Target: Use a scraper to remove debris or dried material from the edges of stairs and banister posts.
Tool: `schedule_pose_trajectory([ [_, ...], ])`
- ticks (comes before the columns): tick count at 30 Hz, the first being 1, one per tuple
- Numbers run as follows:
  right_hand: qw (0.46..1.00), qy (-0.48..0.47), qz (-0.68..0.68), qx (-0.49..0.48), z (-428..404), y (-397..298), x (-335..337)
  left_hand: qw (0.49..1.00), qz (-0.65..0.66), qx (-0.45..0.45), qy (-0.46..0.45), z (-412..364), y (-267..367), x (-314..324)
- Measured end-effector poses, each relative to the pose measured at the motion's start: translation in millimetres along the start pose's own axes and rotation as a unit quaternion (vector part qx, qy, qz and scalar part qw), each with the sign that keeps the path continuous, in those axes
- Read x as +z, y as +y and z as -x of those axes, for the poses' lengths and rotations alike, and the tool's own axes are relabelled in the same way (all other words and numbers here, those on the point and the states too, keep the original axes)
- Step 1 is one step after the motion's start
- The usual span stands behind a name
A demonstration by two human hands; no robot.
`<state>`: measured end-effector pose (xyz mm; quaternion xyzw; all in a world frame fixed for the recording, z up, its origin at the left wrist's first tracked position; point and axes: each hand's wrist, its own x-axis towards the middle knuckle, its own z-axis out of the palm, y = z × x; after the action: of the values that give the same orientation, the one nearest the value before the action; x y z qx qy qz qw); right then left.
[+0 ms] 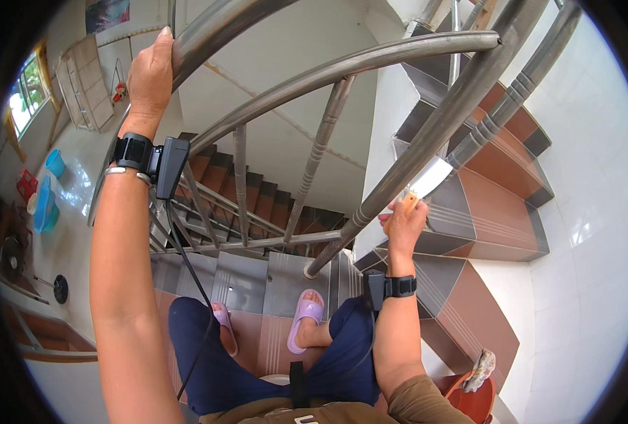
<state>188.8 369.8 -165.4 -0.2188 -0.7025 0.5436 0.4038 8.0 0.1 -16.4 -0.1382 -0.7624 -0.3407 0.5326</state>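
My left hand (pixel 152 71) grips the upper metal handrail (pixel 213 32) of a stair railing at the upper left. At the right, my right hand (pixel 407 220) is closed around the orange-brown handle (pixel 409 200) of a flat tool with a broad pale blade (pixel 430 176). It looks like a scraper or putty knife, though its exact kind is unclear. The blade lies against or very near the thick slanting metal post (pixel 425 143), pointing up and right. Below that post, its foot meets the grey tiled step. Both wrists wear black straps with small black devices.
Tiled stairs (pixel 499 212) climb at the right, and another flight (pixel 255 191) descends behind the railing bars. A red-orange bucket (pixel 470 400) with a patterned cloth (pixel 481 371) on its rim stands at the lower right. Blue basins (pixel 43 204) lie on the floor far left. A black cable hangs from my left wrist.
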Motion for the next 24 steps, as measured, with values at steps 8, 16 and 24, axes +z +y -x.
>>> schedule_pose_trajectory([
  [8, 0.997, 0.0, 0.069, -0.024, -16, 8, -4, 0.998, 0.056, -0.019, -0.02, -3, 3, -1],
  [16, 0.987, -0.03, -0.112, 0.114, -3, -9, -4, 0.999, 0.01, 0.017, -0.041, -3, -2, -4],
  [24, 0.94, -0.009, -0.273, 0.205, -5, -21, -4, 0.996, 0.004, 0.081, 0.03, -1, -4, 3],
])
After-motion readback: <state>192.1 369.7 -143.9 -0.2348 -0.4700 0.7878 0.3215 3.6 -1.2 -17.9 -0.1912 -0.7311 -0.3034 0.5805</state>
